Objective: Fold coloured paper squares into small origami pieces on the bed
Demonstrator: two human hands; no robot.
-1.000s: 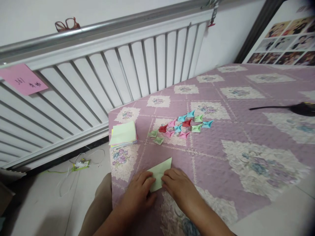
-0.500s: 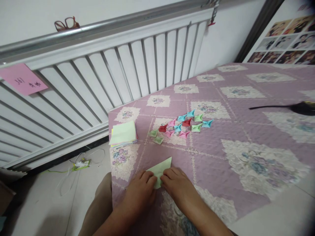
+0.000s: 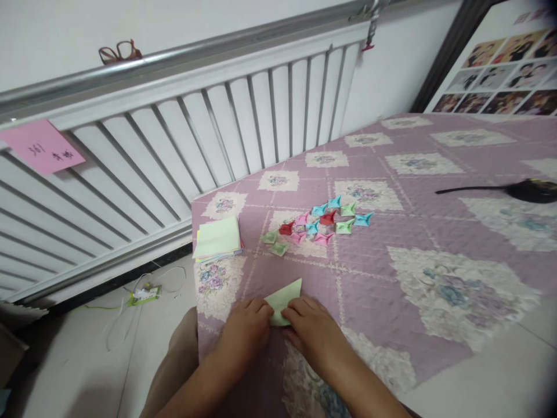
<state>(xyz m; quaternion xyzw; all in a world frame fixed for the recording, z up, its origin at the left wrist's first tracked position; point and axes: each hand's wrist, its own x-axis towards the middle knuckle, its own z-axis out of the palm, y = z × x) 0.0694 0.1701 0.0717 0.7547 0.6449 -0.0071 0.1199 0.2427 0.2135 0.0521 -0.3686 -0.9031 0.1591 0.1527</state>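
A pale green sheet of paper, folded with one pointed corner facing away from me, lies on the purple tablecloth. My left hand has its curled fingers closed on the paper's left edge. On the near right edge, my right hand pinches it between bent fingers and thumb. Parts of the paper are hidden under my fingers. Beyond it sits a group of small folded paper pieces in green, pink, red and blue. To the left rests a stack of paper squares, pale green on top.
A white radiator runs along the wall, with glasses on its pipe and a pink note on its front. A black object with a thin handle lies at right. A power strip is on the floor.
My left hand has shifted slightly along the paper's left edge, and my right thumb now shows lower, below the paper. The view has moved a little.
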